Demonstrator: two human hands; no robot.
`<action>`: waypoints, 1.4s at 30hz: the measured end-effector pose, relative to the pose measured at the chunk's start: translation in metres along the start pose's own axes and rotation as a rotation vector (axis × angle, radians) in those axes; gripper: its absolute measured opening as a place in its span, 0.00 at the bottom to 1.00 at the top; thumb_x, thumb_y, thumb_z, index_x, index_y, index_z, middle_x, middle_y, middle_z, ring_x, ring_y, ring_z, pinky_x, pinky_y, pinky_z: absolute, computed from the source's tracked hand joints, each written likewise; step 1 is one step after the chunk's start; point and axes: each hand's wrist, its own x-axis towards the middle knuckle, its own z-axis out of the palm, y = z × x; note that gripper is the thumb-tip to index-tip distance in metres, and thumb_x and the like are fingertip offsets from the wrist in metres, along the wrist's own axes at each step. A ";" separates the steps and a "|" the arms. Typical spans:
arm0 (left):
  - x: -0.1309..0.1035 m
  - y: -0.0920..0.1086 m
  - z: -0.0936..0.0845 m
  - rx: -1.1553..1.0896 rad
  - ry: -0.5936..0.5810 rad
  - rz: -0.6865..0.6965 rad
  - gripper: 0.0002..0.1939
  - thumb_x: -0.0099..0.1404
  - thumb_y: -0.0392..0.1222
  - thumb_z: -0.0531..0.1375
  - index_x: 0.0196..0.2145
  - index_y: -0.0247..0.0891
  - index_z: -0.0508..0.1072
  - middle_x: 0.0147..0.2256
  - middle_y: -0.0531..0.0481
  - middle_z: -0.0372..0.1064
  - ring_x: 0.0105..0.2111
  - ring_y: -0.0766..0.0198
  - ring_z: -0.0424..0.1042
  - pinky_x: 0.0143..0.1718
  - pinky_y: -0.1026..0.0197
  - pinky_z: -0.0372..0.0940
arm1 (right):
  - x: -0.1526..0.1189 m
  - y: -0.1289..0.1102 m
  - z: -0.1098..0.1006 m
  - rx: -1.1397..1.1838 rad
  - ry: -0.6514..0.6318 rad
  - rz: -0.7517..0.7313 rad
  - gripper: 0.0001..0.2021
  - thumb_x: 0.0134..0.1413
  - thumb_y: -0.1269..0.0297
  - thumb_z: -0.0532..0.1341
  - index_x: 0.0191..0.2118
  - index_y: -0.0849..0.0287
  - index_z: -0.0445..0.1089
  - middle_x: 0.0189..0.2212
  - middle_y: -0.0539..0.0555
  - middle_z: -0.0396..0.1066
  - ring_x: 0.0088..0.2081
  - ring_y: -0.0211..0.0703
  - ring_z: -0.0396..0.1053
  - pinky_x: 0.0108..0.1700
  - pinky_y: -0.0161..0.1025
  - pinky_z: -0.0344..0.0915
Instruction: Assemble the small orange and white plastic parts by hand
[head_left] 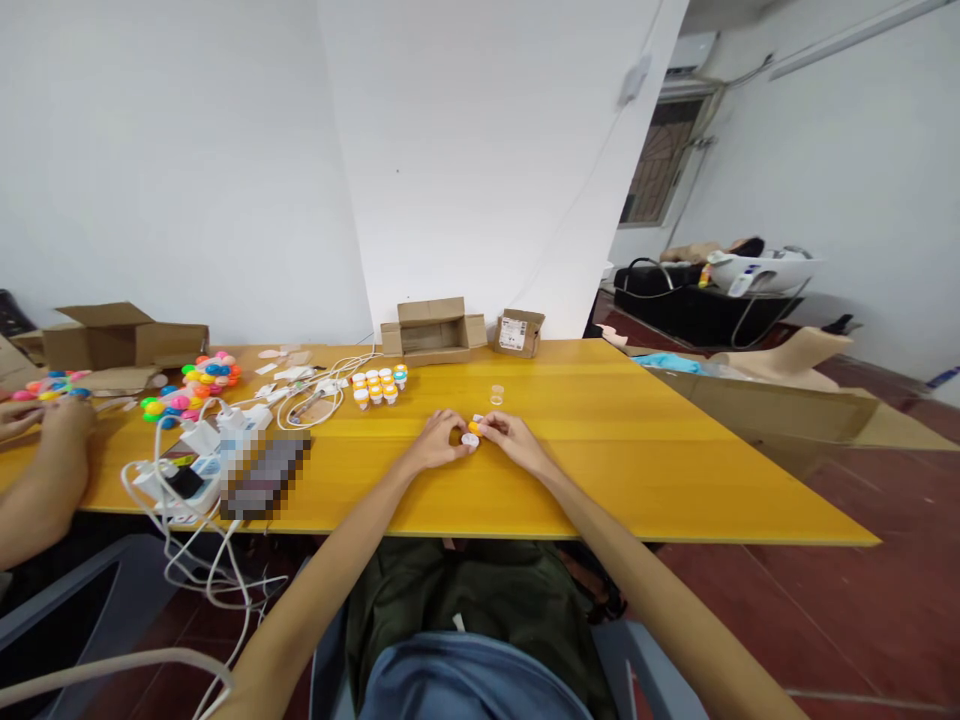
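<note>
Near the middle of the yellow table (600, 480), my left hand (441, 440) has its fingers closed around a small white round piece (470, 440). My right hand (511, 440) pinches a small orange piece (474, 427) just above the white one. The two pieces are close together, and whether they are joined cannot be made out. A clear round cup (496, 395) rests on the table behind my hands. Several small white-and-orange containers (376, 386) stand grouped at the back left of my hands, one with a teal band.
Open cardboard boxes (433, 335) and a smaller box (517, 333) stand by the wall. To the left lie a power strip (217, 450) with cables, a blurred dark object (266, 478) and colourful balls (176, 402). Another person's hands (64, 415) work at far left.
</note>
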 end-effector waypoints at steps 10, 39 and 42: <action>0.000 0.006 -0.001 0.007 0.000 -0.020 0.08 0.57 0.45 0.65 0.33 0.42 0.72 0.39 0.49 0.69 0.44 0.55 0.67 0.50 0.52 0.61 | -0.003 -0.006 0.001 -0.006 -0.001 -0.011 0.17 0.44 0.45 0.66 0.25 0.55 0.67 0.26 0.49 0.70 0.33 0.43 0.67 0.43 0.42 0.65; -0.001 0.008 -0.001 -0.003 0.000 -0.021 0.11 0.55 0.45 0.66 0.35 0.43 0.71 0.38 0.50 0.68 0.44 0.54 0.66 0.49 0.52 0.61 | -0.001 0.001 -0.001 -0.009 0.013 -0.007 0.19 0.43 0.43 0.65 0.26 0.55 0.67 0.26 0.49 0.69 0.33 0.43 0.67 0.41 0.42 0.65; -0.001 0.009 -0.002 0.001 0.001 -0.028 0.11 0.55 0.45 0.66 0.35 0.43 0.70 0.39 0.50 0.68 0.44 0.54 0.66 0.49 0.52 0.61 | -0.001 0.001 -0.001 -0.002 0.018 0.005 0.19 0.43 0.43 0.66 0.26 0.55 0.67 0.26 0.49 0.70 0.34 0.43 0.68 0.41 0.42 0.65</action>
